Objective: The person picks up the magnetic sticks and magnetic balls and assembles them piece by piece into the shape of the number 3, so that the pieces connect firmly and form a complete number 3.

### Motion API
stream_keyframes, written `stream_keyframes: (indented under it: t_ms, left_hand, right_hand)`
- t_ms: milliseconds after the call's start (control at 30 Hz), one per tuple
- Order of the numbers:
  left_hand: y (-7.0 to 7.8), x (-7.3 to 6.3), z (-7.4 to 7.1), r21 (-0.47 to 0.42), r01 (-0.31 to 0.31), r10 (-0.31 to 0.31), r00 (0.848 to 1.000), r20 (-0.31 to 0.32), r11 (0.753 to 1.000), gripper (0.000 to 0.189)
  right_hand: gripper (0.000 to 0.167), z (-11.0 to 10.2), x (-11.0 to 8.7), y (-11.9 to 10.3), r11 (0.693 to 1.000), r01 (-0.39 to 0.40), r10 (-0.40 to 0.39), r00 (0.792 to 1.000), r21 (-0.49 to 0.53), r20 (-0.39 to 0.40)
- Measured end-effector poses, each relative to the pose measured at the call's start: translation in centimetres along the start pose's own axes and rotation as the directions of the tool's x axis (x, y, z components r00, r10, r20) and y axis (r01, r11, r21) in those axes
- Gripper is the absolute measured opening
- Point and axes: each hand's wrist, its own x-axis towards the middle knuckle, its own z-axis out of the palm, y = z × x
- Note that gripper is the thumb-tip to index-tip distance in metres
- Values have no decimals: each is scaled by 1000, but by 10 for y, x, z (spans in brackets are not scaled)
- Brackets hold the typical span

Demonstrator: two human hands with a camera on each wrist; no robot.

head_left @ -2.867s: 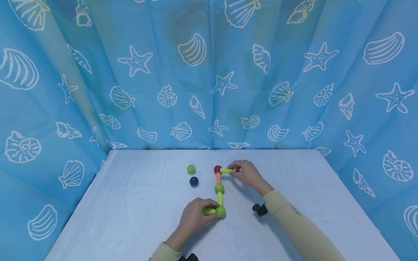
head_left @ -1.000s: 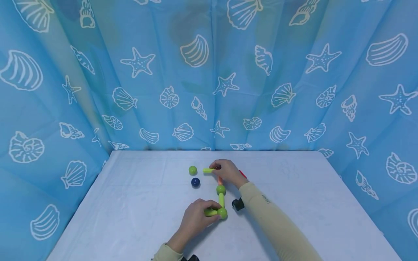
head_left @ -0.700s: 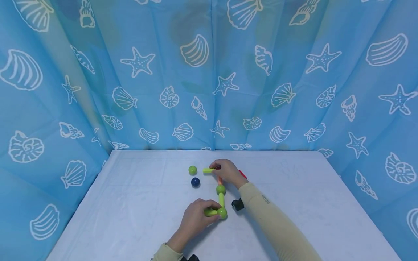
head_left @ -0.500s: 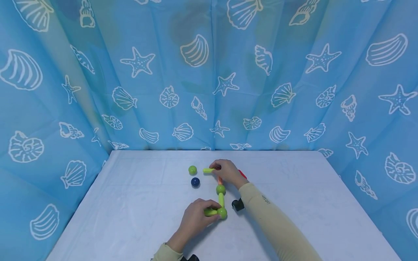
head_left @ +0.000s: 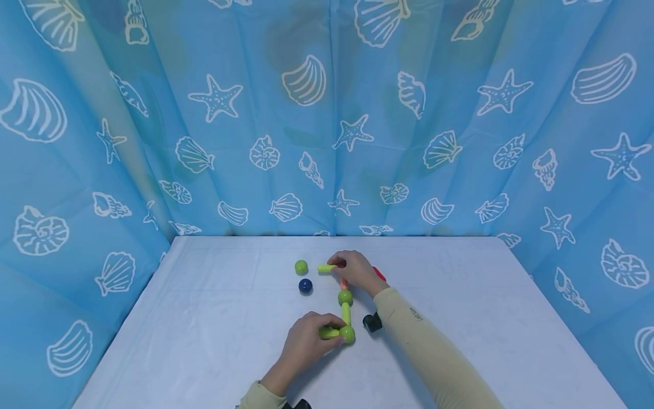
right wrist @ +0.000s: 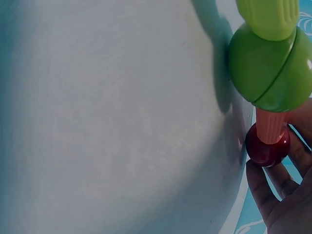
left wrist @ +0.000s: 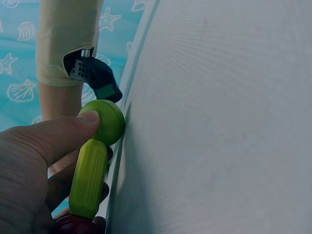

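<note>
A chain of toy balls and chunky rods runs away from me on the table. My left hand (head_left: pixel 306 335) grips its near end, thumb on a green ball (left wrist: pixel 109 122) and fingers behind a lime rod (left wrist: pixel 88 178). A dark red ball (left wrist: pixel 75 225) sits at that rod's other end. Another lime rod (head_left: pixel 346 313) leads to the middle green ball (head_left: pixel 345 297), then an orange rod (right wrist: pixel 270 126). At the far end my right hand (head_left: pixel 360 271) holds a red ball (right wrist: pixel 267 148). One lime rod (head_left: pixel 325 268) juts left from its fingers.
Loose on the white table (head_left: pixel 214 318), left of the chain, are a green ball (head_left: pixel 301 267) and a dark blue ball (head_left: pixel 305 286). A red piece (head_left: pixel 379 274) shows partly behind the right wrist. A blue shell-print curtain (head_left: pixel 255 170) surrounds the table.
Since the oldest frame, my right hand has shifted left to the red ball. A lime rod now points left there; before, one pointed right. In the last second both hands stay still.
</note>
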Motion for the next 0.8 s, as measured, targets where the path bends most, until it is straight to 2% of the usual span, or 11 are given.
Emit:
stream_keyframes:
  t_ms: [367,567,800]
  left_hand:
    - [1,-1,-1,2,-9,9,1000,-4,1000,25]
    - [2,-1,-1,20,1,-1,1000,-8,1000,25]
    - [3,-1,-1,19,14,-14,1000,2,1000,26]
  right_hand:
    - [16,-1,-1,3,1000,-3,3,1000,-10,-5]
    - [21,-4,-6,3,1000,-20,20,1000,10,-14]
    - [26,-9,-11,9,1000,-4,4,999,-4,-32]
